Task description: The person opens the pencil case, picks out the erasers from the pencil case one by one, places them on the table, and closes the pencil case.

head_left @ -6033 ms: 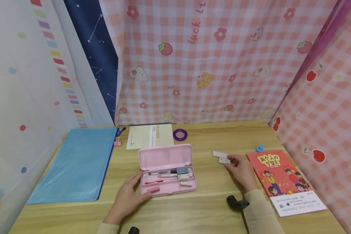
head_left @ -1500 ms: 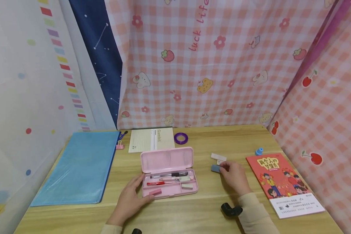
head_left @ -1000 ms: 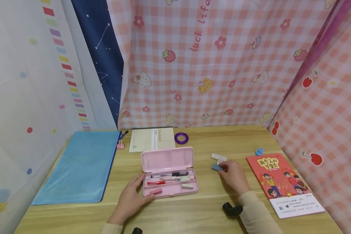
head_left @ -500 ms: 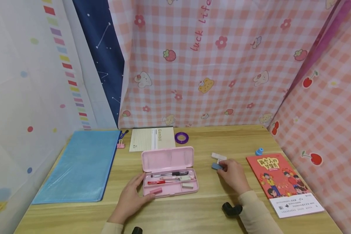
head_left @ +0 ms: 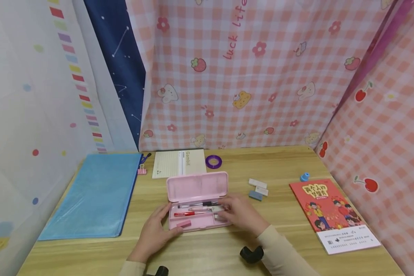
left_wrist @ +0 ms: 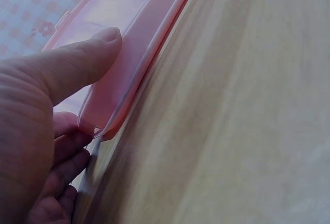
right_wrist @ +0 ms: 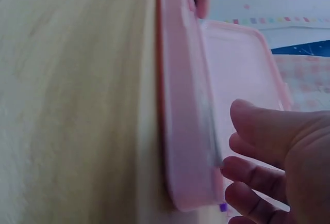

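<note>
A pink pencil case (head_left: 197,188) stands with its lid up. My left hand (head_left: 153,232) holds its left end, thumb (left_wrist: 87,61) over the front rim and fingers round the corner. My right hand (head_left: 243,214) is over the case's right end, its thumb and fingers apart in the right wrist view. Inside lie a black pen (head_left: 193,205), a red pen (head_left: 184,214), a pink eraser (head_left: 184,224) and pale pieces partly hidden by the right fingers. To the right lie a long white eraser (head_left: 257,183), a shorter white eraser (head_left: 262,191) and a blue-grey eraser (head_left: 255,195), close together.
A blue folder (head_left: 93,195) lies at left, with a pink binder clip (head_left: 142,171) beside it. Behind the case are a notebook (head_left: 174,164) and a purple tape roll (head_left: 213,161). At right lie a red book (head_left: 331,207) and a small blue object (head_left: 305,176).
The blue-grey eraser went from the case to the table beside the white erasers. My right hand has released it and moved left to the case. The left hand stays on the case.
</note>
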### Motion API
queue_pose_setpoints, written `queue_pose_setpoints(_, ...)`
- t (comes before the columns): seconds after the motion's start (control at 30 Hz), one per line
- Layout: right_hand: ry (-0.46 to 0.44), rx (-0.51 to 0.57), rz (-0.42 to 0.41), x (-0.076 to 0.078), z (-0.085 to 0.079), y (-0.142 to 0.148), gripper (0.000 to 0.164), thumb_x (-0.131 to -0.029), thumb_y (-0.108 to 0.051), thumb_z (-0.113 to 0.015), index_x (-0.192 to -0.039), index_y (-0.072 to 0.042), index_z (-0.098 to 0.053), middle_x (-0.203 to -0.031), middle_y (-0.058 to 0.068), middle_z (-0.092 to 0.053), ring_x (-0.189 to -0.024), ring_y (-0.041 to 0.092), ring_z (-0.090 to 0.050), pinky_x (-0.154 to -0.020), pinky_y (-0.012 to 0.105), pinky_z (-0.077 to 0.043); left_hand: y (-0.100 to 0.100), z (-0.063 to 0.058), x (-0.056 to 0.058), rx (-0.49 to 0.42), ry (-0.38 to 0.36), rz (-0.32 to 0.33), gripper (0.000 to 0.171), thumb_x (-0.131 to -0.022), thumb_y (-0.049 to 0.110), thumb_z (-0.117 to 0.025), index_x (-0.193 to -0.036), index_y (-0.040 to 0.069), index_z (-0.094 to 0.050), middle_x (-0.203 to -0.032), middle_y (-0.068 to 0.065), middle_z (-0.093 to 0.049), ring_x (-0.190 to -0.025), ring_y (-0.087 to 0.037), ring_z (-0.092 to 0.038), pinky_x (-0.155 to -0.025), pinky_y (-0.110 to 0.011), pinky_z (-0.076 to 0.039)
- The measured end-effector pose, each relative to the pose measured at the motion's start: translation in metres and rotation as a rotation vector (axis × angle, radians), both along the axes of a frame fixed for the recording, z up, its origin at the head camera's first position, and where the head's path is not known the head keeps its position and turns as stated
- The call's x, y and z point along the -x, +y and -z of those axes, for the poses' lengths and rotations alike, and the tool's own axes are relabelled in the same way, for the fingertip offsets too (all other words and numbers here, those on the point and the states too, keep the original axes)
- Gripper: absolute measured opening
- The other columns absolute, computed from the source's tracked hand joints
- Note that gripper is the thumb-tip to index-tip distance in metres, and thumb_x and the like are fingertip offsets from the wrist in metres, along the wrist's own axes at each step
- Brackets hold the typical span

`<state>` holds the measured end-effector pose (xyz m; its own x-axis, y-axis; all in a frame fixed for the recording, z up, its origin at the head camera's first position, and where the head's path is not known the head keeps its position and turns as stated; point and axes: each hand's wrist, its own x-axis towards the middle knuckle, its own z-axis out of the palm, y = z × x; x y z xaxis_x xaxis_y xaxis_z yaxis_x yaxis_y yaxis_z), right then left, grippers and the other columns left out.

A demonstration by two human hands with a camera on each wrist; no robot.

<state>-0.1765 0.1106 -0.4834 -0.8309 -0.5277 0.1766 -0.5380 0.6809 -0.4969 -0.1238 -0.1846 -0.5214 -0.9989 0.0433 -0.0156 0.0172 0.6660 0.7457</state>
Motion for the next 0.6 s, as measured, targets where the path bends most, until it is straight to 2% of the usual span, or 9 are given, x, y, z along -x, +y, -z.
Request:
queue_pose_setpoints(0.27, 0.018, -0.055, 0.006, 0.0024, 0.0077, -0.0051, 0.026, -0.089, -0.023, -0.069, -0.111, -0.01, -0.072, -0.098, -0.002, -0.067, -0.085, 0.012, -0.05, -0.073, 0.03, -0.046, 0.0001, 0.0022, 0.0012, 0.0, -0.009, -0.008, 0.102, -0.067, 0.059, -0.079, -0.147, 0.01, -0.04, -0.149, -0.015, -0.038, -0.137, -0.037, -0.034, -0.11, -0.056, -0.03)
queue_pose_setpoints(0.6, 0.012, -0.012, 0.043, 0.0027, 0.0057, -0.0072, 0.012, -0.086, -0.016, -0.07, -0.098, -0.015, -0.074, -0.084, -0.008, -0.06, -0.076, 0.011, -0.049, -0.065, 0.025, -0.042, 0.0004, 0.0005, 0.0001, 0.006, 0.002, -0.001, 0.101, -0.067, 0.057, -0.08, -0.146, 0.008, -0.041, -0.149, -0.016, -0.039, -0.136, -0.037, -0.034, -0.11, -0.056, -0.03)
